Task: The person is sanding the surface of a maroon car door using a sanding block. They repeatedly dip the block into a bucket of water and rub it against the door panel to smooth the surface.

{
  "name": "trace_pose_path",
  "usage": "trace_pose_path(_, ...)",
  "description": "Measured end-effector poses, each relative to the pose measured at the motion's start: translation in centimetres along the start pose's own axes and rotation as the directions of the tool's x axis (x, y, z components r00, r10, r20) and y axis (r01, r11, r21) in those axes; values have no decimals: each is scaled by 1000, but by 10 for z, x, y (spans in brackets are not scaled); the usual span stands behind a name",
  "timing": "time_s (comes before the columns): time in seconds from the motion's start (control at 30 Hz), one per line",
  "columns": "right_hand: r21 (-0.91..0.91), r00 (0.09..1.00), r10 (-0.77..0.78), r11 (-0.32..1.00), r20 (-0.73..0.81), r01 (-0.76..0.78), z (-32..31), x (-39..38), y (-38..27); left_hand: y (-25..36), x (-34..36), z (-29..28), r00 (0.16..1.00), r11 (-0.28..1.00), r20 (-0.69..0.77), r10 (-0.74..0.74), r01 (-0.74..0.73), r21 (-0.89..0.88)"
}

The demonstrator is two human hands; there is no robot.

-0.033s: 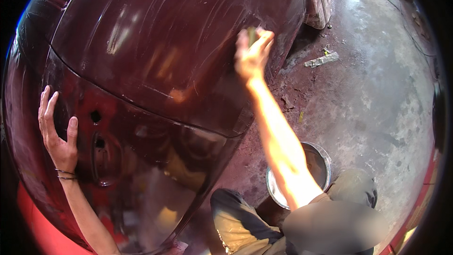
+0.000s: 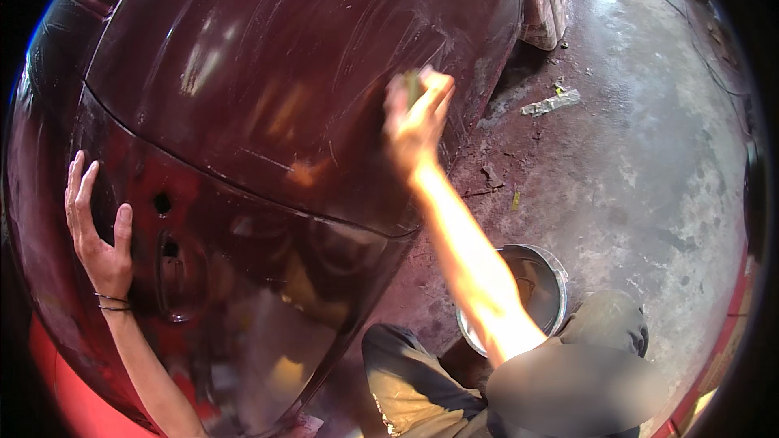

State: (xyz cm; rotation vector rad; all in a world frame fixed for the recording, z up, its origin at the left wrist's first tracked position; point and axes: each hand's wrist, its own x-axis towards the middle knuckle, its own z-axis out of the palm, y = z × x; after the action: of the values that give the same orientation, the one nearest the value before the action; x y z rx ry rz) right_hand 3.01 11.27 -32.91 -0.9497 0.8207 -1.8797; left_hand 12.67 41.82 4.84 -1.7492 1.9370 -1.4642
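Note:
A dark red car body fills the left half, its wet, glossy door panel (image 2: 324, 40) streaked with pale residue. Against this panel my right hand (image 2: 418, 118) is closed around a small olive-green sanding pad (image 2: 415, 89), mostly hidden by the fingers and blurred. My left hand (image 2: 101, 247) lies on the bodywork at the left with fingers and thumb spread, holding nothing. Just right of it are a small square hole (image 2: 163, 203) and the recess for a door handle (image 2: 174, 284). A dark seam (image 2: 219, 180) runs between the two panels.
A metal bucket (image 2: 558, 276) stands on the concrete floor (image 2: 649, 186), partly behind my right forearm. A crumpled strip of tape or paper (image 2: 552, 103) lies farther off, near the car's edge. A thin cable (image 2: 698, 49) curves along the far right.
My right hand, with the sanding pad in it, has moved a little down and left over the panel. More of the bucket shows. My left hand stays in place.

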Motion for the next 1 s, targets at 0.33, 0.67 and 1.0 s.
trace_pose_path(0.33, -249, 989, 29, 966, -146, -66, -21, 131, 46, 3, 7, 6, 1000, 1000, -8, -13, 13, -8)
trace_pose_path(0.67, -152, 955, -287, 943, 77, 296, -37, -115, 5, 3, 0, -4, 1000, 999, 17, -15, 14, 37)
trace_pose_path(1.0, -287, 989, -143, 947, 27, 145, -34, -38, 49, -8, -3, -5, 1000, 1000, 8, -11, 11, 21)
